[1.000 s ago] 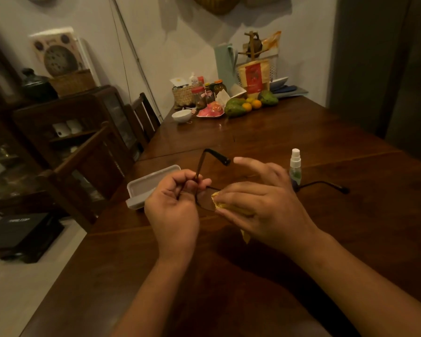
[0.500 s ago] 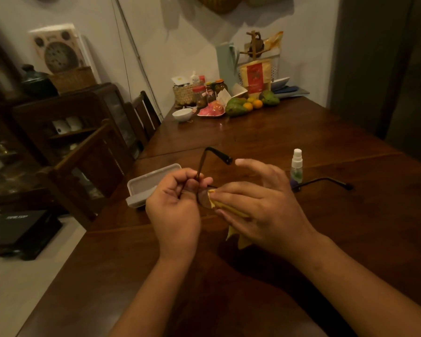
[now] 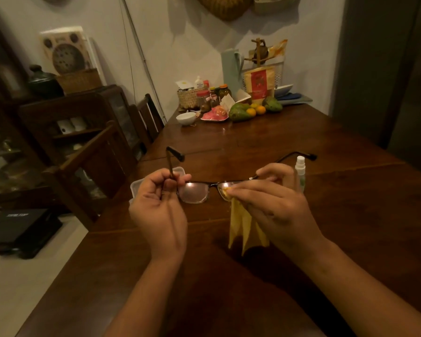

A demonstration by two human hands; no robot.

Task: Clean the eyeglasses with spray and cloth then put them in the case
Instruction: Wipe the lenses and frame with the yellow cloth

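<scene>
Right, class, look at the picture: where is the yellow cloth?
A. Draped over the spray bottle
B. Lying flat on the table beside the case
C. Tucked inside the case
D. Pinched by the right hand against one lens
D: the right hand pinches the yellow cloth onto the lens on its side of the eyeglasses, while the left hand grips a temple arm.

a white bowl [image 3: 185, 117], fruit [image 3: 249, 108] and jars [image 3: 213, 97] are gathered at the table's [image 3: 350, 215] far edge.

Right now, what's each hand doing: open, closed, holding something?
Left hand: grips the glasses by a temple arm.
Right hand: pinches the cloth onto a lens.
</scene>
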